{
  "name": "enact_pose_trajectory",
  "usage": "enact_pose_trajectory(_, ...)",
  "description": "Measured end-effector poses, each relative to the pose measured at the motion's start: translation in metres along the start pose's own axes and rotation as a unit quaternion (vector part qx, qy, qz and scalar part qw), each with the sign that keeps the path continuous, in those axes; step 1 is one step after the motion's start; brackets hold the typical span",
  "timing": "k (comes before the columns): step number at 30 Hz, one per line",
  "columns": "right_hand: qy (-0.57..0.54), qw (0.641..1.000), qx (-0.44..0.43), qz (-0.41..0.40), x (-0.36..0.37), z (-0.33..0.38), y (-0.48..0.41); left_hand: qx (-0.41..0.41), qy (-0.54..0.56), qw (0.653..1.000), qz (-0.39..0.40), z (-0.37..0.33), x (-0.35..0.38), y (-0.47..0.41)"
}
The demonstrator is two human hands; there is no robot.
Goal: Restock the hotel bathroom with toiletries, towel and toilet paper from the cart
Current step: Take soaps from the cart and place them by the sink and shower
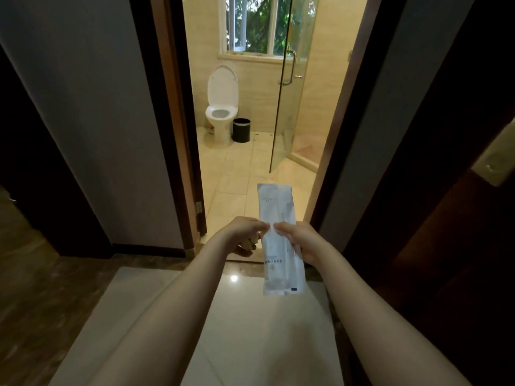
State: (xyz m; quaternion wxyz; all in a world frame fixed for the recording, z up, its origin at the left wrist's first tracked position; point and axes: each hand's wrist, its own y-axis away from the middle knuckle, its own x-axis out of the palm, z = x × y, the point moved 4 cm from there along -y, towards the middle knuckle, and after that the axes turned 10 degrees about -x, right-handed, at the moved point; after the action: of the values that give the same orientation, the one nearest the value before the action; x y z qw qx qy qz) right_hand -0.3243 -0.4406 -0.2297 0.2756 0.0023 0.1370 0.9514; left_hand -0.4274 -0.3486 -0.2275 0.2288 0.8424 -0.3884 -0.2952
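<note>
At far left, a grey wall (111, 121) beside a brown door frame (170, 107), with a hinge plate (199, 207) low on the frame. Through the doorway, a white toilet (221, 112) with its lid raised, and just to its right a black bin (241, 130) on the pale bathroom floor (231, 174). Above, a window (256, 23) full of green leaves. Further right, a glass shower door (287, 107) standing ajar, with a metal handle (291, 68).

Low in the middle, the left grip (245, 232), reaching in from the lower left and pinching the left edge of a long white toiletry packet (278, 246). Under its palm, something tan, too blurred to tell. Packet held roughly upright before the doorway, upper end rising above both grips, lower end hanging beneath them over a glossy floor tile (250, 330). On the packet's right side, the right grip (299, 242), thumb on the front face, fingers curled behind, grasping it about mid-length, almost touching the left grip's fingertips across the packet's face.

At far right, dark wood panelling (446, 190).
</note>
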Motion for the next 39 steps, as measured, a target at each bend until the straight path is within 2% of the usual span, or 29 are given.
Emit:
enact_pose_trajectory(8,-0.061,0.998,0.008,-0.015,0.004,0.027,-0.143,-0.013,0.025,1.000,-0.011,-0.067,-0.064,-0.114)
enact_pose_trajectory(16,-0.088,0.995,-0.015,-0.048,0.023,0.075,-0.295,-0.007,0.018,1.000,0.005,-0.148,-0.152,-0.239)
enact_pose_trajectory(21,-0.097,0.992,-0.043,-0.062,0.015,0.095,-0.366,0.008,0.010,1.000,0.012,-0.194,-0.177,-0.305)
enact_pose_trajectory(27,-0.111,0.990,-0.023,-0.086,-0.028,0.097,-0.456,0.011,0.003,0.999,0.030,-0.252,-0.171,-0.394)
enact_pose_trajectory(34,-0.134,0.986,-0.004,-0.099,-0.107,0.119,-0.569,-0.001,0.077,0.997,-0.019,-0.345,-0.164,-0.500)
enact_pose_trajectory(39,-0.132,0.982,0.014,-0.134,-0.158,0.145,-0.629,-0.009,0.087,0.996,-0.013,-0.406,-0.157,-0.551)
